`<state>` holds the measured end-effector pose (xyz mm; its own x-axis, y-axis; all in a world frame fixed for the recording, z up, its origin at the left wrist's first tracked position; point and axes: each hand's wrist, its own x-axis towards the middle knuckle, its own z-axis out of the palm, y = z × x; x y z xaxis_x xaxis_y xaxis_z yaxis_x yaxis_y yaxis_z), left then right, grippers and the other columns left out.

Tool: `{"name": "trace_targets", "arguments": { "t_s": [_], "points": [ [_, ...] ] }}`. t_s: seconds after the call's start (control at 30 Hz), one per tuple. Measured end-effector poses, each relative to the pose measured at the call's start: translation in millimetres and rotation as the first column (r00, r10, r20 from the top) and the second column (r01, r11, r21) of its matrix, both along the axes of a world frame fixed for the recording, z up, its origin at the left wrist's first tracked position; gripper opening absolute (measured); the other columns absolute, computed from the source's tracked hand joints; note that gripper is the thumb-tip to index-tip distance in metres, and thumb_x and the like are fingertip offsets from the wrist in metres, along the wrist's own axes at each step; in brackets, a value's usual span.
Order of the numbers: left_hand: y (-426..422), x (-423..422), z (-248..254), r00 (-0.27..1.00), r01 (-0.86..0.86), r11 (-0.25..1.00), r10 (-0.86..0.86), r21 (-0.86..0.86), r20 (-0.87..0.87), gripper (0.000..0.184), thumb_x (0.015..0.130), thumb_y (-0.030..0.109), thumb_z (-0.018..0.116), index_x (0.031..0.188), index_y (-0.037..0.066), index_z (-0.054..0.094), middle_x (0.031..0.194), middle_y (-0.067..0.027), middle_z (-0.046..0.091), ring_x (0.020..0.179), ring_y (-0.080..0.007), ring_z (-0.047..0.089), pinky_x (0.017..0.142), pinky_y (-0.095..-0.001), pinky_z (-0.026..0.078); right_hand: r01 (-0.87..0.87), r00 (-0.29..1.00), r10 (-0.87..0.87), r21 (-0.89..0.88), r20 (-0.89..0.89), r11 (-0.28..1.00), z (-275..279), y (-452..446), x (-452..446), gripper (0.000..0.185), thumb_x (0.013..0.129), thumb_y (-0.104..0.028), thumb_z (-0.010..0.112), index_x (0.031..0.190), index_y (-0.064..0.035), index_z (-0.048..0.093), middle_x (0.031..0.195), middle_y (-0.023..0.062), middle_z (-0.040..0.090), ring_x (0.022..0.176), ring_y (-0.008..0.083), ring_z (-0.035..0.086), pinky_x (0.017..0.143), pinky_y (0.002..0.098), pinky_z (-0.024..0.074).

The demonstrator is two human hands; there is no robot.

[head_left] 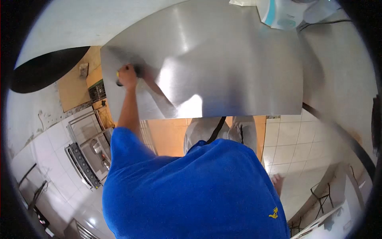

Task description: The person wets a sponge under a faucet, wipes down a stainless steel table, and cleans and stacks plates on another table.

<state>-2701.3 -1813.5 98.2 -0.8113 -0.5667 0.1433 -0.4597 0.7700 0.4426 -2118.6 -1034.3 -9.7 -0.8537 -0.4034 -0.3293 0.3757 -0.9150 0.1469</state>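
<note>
Left hand (pixel 127 75) was closed around a small dark tool with a yellow bit (pixel 138 71) | tool seemed pressed on the left end of a wide, shiny grey metal sheet (pixel 230 71) | right hand (pixel 277 181) was partly hidden by a blue cloth shirt (pixel 191 187); its grip could not be told

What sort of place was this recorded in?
Probably a kitchen, perhaps a commercial one, though a workshop is possible: a broad steel worktop, a stove-like unit with a row of knobs, and white floor tiles.
</note>
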Motion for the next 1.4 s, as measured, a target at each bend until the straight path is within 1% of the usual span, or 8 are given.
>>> {"name": "trace_targets", "arguments": {
  "t_s": [0.1, 0.33, 0.57, 0.8, 1.03, 1.13, 1.27, 1.4],
  "points": [
    [128, 22, -56, 0.952, 0.298, 0.935, -0.307, -0.192, -0.019, 0.02, 0.078, 0.023, 0.052, 0.078, 0.003, 0.057, 0.072, -0.0105, 0.058, 0.07, -0.0219, 0.058, 0.06, -0.0373, 0.047, -0.93, 0.317, 0.128, 0.281, 0.94, 0.235, -4, -61, 87, 0.049, 0.088, -0.052, 0.036, 0.12, -0.0155, 0.044, 0.114, 0.0035, 0.053, 0.095, 0.0169, 0.052, 0.079, 0.0354, 0.0415],
    [370, 210, -23, -0.392, 0.649, -0.614, -0.775, 0.448, -0.495, 0.02, 0.063, 0.024, 0.061, 0.061, 0.006, 0.054, 0.067, -0.0087, 0.058, 0.074, -0.0223, 0.058, 0.066, -0.036, 0.046, -0.755, 0.654, 0.162, 0.625, 0.739, 0.199, 5, -211, -23, 0.05, 0.086, -0.051, 0.039, 0.121, -0.0154, 0.045, 0.115, 0.0031, 0.053, 0.098, 0.0171, 0.052, 0.08, 0.0339, 0.04],
    [-127, 65, 3, 0.897, 0.435, 0.878, -0.404, 0.199, -0.178, 0.019, 0.072, 0.02, 0.061, 0.069, 0.001, 0.063, 0.063, -0.0066, 0.059, 0.056, -0.0188, 0.053, 0.053, -0.0288, 0.044, -0.778, 0.624, 0.155, 0.627, 0.766, 0.035, 60, -293, -148, 0.056, 0.084, -0.055, 0.037, 0.12, -0.0137, 0.047, 0.116, 0.0046, 0.053, 0.103, 0.0193, 0.049, 0.087, 0.0402, 0.0348],
    [-12, 101, -36, 0.917, 0.393, 0.919, -0.395, -0.046, -0.052, 0.028, 0.078, 0.029, 0.055, 0.073, 0.003, 0.064, 0.065, -0.0077, 0.059, 0.053, -0.0195, 0.054, 0.052, -0.03, 0.045, -0.77, 0.635, 0.086, 0.638, 0.767, -0.005, 86, -308, -162, 0.053, 0.086, -0.055, 0.032, 0.119, -0.0157, 0.047, 0.115, 0.0024, 0.052, 0.098, 0.0173, 0.05, 0.083, 0.0362, 0.0352],
    [330, 229, 26, -0.348, 0.633, -0.698, -0.644, 0.335, -0.681, 0.025, 0.078, 0.027, 0.057, 0.071, 0.004, 0.061, 0.07, -0.0051, 0.059, 0.062, -0.018, 0.054, 0.057, -0.031, 0.044, -0.703, 0.708, -0.017, 0.707, 0.706, 0.078, 118, -325, -202, 0.047, 0.088, -0.05, 0.033, 0.117, -0.0163, 0.049, 0.115, 0.0015, 0.052, 0.097, 0.0179, 0.051, 0.084, 0.035, 0.0363],
    [216, 127, 38, 0.013, 0.838, -0.461, -0.518, 0.292, -0.855, 0.024, 0.078, 0.027, 0.058, 0.07, 0.004, 0.06, 0.072, -0.004, 0.059, 0.066, -0.0173, 0.054, 0.06, -0.0314, 0.044, -0.696, 0.695, -0.01, 0.676, 0.719, 0.243, 87, -334, -148, 0.046, 0.087, -0.049, 0.035, 0.116, -0.0167, 0.049, 0.115, 0.0013, 0.052, 0.095, 0.019, 0.053, 0.083, 0.036, 0.0369],
    [-83, 23, -10, 0.777, 0.618, 0.763, -0.557, 0.188, -0.293, 0.021, 0.076, 0.026, 0.059, 0.069, 0.005, 0.059, 0.072, -0.0044, 0.058, 0.068, -0.0185, 0.055, 0.061, -0.0328, 0.044, -0.659, 0.609, 0.411, 0.721, 0.679, -0.215, 6, -295, -38, 0.045, 0.086, -0.05, 0.037, 0.115, -0.0184, 0.051, 0.111, -0.0004, 0.055, 0.093, 0.0194, 0.054, 0.081, 0.0365, 0.0386],
    [-122, 27, -31, 0.952, 0.28, 0.936, -0.299, -0.214, -0.063, 0.019, 0.073, 0.025, 0.061, 0.068, 0.007, 0.058, 0.071, -0.0054, 0.057, 0.069, -0.0203, 0.055, 0.062, -0.0345, 0.045, -0.8, 0.521, 0.332, 0.586, 0.786, -0.132, 20, -304, -43, 0.047, 0.084, -0.053, 0.038, 0.114, -0.019, 0.051, 0.109, -0.0012, 0.056, 0.092, 0.0183, 0.054, 0.078, 0.0359, 0.0393]
  ]
}}
